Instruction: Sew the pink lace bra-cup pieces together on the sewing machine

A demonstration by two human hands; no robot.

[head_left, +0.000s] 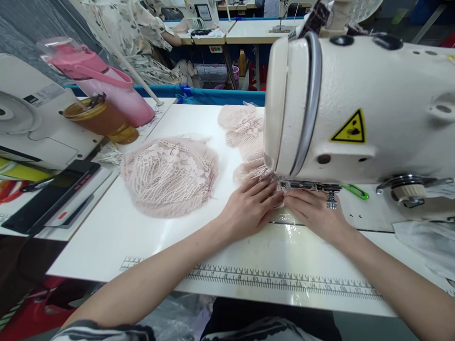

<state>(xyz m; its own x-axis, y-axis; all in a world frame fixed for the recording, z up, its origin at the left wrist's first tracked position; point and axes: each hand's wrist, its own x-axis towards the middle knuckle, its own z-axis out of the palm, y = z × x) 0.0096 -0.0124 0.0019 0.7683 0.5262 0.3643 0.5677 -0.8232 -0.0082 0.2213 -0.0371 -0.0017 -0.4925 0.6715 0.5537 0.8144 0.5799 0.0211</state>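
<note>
A white sewing machine (355,104) stands at the right, its head over the work. Pale pink lace fabric (245,135) lies on the table left of the head and runs in under the presser foot area. My left hand (247,208) is on this fabric just left of the foot, fingers together and thumb tucked in against the cloth. From the right, my right hand (316,210) reaches the same edge, fingertips closed on the fabric and partly hidden by the machine's metal attachment (305,186). The needle is out of sight. Another pale pink lace piece (170,175) lies left of my hands.
A printed ruler (256,279) runs along the table's front. At the left are a pink bottle (106,85), an amber cup (103,118), a black control box (53,194) and another machine (39,104). Green tweezers (356,192) lie behind my right hand. A person (131,33) sits beyond.
</note>
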